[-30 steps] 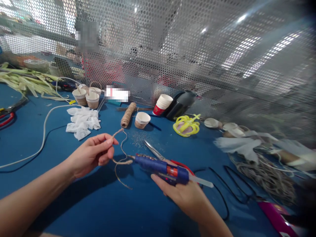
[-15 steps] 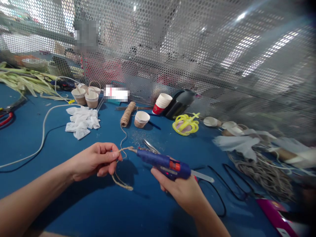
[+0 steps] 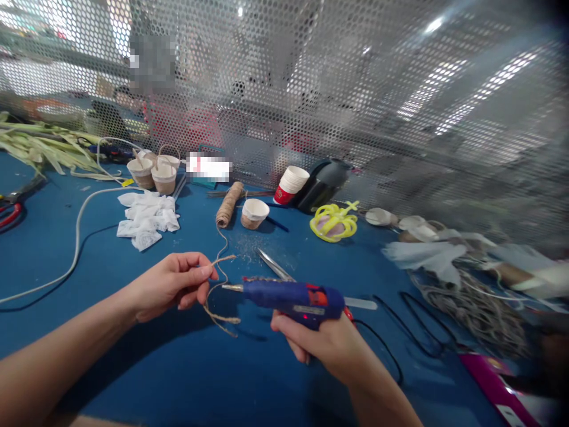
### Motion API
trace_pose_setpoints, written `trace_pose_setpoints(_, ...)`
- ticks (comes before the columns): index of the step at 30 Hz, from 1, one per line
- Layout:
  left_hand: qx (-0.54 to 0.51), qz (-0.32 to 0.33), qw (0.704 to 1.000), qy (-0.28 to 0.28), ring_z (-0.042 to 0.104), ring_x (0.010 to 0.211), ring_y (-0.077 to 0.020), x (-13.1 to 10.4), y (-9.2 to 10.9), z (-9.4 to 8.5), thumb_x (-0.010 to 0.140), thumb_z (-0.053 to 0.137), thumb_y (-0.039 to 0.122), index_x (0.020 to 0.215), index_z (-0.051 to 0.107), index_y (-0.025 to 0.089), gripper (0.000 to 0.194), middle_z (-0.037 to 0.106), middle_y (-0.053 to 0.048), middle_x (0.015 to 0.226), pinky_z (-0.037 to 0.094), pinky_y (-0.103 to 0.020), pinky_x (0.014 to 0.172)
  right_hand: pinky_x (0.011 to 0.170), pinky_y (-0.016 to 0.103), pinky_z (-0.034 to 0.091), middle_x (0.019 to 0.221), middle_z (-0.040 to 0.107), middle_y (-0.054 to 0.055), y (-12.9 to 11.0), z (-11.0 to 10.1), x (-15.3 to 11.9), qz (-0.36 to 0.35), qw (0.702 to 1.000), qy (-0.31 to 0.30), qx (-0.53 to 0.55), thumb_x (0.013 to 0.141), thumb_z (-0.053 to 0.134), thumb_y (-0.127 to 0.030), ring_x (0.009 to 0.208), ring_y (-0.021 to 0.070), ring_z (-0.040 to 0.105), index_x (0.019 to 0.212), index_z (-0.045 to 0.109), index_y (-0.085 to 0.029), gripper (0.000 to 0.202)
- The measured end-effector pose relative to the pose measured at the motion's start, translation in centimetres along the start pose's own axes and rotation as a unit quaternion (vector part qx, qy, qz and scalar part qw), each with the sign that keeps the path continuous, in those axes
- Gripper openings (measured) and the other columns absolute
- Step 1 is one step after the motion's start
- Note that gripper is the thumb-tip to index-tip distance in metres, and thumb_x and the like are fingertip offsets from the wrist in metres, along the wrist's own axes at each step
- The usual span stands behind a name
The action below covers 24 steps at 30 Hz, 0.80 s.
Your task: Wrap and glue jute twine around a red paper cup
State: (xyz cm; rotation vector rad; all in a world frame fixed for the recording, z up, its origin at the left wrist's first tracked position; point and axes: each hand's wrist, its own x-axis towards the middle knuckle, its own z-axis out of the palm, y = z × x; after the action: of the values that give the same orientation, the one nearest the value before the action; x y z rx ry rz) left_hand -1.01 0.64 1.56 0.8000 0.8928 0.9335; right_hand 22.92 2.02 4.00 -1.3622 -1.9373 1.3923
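My left hand [image 3: 186, 280] pinches a length of jute twine [image 3: 224, 259] between thumb and fingers. One short end points right, and more twine hangs in a loop below the hand. In my right hand [image 3: 317, 338] is a blue glue gun [image 3: 288, 299], its fingers wrapped round the handle. The nozzle points left, just below the short twine end and apart from it. A clear glue stick [image 3: 361, 303] sticks out of the gun's back. Behind the gun lie scissors [image 3: 273, 265], partly hidden. Farther back lies a twine roll [image 3: 230, 204] beside a small wrapped cup [image 3: 255, 213].
A white cloth [image 3: 149, 216] and several small baskets [image 3: 164, 178] are at left. Red-handled pliers [image 3: 13, 207] lie far left. Toward the back stand stacked paper cups [image 3: 291, 185], a dark bottle [image 3: 324, 185] and a yellow crown-shaped piece [image 3: 334, 222]. Grey cord [image 3: 480, 308] is heaped right.
The glue gun's nozzle has moved down and left, away from the short twine end it was at. The gun is now more level. My left hand has barely moved.
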Motion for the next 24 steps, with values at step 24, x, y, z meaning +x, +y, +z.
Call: trace_pose_setpoints(24,-0.028,0.066,0.997,0.043,0.037,0.035,-0.0007,0.1,0.0,-0.2,0.076,0.062,0.03,0.076,0.06,0.012,0.017,0.058,0.002,0.051,0.027,-0.013,0.037,0.038,0.02,0.029,0.045,0.046,-0.004,0.4,-1.7,2.0,0.014,0.988,0.059,0.143,0.074,0.058,-0.037,0.039,0.0062,0.04,0.072,0.061,-0.012,0.025)
